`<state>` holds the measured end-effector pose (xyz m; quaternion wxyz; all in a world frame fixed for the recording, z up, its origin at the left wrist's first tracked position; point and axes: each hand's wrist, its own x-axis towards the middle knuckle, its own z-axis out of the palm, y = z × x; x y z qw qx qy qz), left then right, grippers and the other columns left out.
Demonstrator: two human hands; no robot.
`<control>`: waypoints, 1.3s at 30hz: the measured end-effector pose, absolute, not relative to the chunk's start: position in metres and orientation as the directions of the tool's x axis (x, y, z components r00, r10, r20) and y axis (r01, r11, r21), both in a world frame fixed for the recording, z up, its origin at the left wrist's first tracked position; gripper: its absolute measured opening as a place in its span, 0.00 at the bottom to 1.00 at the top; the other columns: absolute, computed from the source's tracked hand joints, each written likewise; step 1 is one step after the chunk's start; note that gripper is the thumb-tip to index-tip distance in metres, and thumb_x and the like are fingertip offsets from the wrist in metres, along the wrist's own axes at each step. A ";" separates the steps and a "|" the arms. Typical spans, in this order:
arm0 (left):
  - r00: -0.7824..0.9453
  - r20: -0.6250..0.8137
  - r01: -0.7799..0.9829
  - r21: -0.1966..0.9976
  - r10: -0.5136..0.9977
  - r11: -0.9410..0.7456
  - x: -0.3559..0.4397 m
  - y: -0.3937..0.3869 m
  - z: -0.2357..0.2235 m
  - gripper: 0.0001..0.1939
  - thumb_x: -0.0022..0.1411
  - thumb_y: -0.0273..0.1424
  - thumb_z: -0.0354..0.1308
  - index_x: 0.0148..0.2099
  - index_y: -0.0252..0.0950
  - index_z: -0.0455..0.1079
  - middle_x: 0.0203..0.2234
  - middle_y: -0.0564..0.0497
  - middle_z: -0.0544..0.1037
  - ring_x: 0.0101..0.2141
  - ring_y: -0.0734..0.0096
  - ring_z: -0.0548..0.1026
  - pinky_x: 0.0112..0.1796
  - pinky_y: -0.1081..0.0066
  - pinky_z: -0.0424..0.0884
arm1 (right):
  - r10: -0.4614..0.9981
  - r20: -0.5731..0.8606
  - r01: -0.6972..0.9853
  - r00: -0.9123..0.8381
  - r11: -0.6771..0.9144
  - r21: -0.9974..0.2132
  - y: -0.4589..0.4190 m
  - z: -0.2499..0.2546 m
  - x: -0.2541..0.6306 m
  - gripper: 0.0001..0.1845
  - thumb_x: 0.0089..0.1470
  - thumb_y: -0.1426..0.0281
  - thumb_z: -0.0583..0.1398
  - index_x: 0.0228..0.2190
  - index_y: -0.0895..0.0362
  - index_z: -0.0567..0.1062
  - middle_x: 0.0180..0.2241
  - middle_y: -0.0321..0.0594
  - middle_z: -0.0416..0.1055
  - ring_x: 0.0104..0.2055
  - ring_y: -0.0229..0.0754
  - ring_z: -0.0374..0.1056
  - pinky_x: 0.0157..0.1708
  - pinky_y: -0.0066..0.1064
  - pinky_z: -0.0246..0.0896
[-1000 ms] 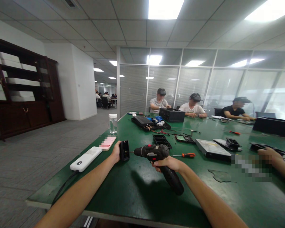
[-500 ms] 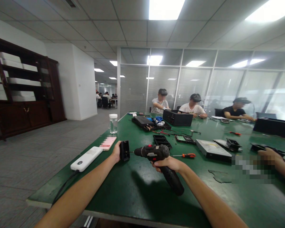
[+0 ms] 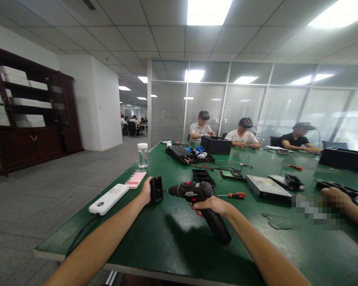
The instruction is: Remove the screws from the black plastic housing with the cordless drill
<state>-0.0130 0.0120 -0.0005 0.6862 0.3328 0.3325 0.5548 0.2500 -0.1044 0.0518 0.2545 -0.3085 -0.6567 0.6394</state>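
Observation:
My left hand (image 3: pixel 146 191) is closed on a black plastic frame (image 3: pixel 157 189), holding it upright on edge just above or on the green table; I cannot tell which. A black cordless drill (image 3: pixel 193 191) is gripped by its handle in my right hand (image 3: pixel 210 205). The drill points left, and its thin bit reaches the open side of the frame. Whether the bit sits on a screw is too small to make out. Behind the drill lies another black frame with compartments (image 3: pixel 203 177). An orange-handled screwdriver (image 3: pixel 237 195) rests just right of the drill.
On the left are a white power bank (image 3: pixel 109 199) with a cable, a pink phone (image 3: pixel 136 180) and a clear jar (image 3: pixel 142 155). A flat metal drive (image 3: pixel 267 188) lies to the right, near a co-worker's hand (image 3: pixel 335 197). Several people sit across the green table (image 3: pixel 131 246).
My hands, the frame and the drill hold nearly the same position. Across the table, a co-worker has shifted a black box slightly to the left.

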 end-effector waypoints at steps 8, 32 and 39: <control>0.142 -0.100 -0.541 0.825 0.985 0.162 -0.012 0.011 0.000 0.15 0.44 0.41 0.46 0.22 0.33 0.63 0.14 0.51 0.67 0.16 0.70 0.66 0.18 0.70 0.61 | 0.727 -0.060 0.075 -0.684 -0.012 -0.997 -0.105 0.054 0.248 0.16 0.38 0.70 0.58 0.33 0.64 0.65 0.23 0.38 0.60 0.23 0.32 0.58 0.23 0.25 0.53; 0.154 -0.109 -0.546 0.819 0.982 0.176 -0.011 0.006 0.006 0.13 0.44 0.39 0.46 0.22 0.33 0.63 0.14 0.51 0.67 0.16 0.70 0.66 0.19 0.71 0.61 | 0.738 -0.069 0.077 -0.671 -0.023 -0.997 -0.106 0.053 0.249 0.17 0.39 0.69 0.57 0.34 0.64 0.65 0.23 0.38 0.61 0.23 0.32 0.58 0.23 0.25 0.54; 0.144 -0.115 -0.533 0.828 0.983 0.174 -0.012 0.008 0.003 0.14 0.44 0.40 0.46 0.22 0.33 0.62 0.14 0.50 0.67 0.16 0.70 0.66 0.19 0.70 0.61 | 0.741 -0.063 0.084 -0.668 -0.010 -0.996 -0.107 0.054 0.248 0.18 0.38 0.68 0.59 0.33 0.64 0.65 0.22 0.38 0.61 0.23 0.32 0.58 0.23 0.26 0.54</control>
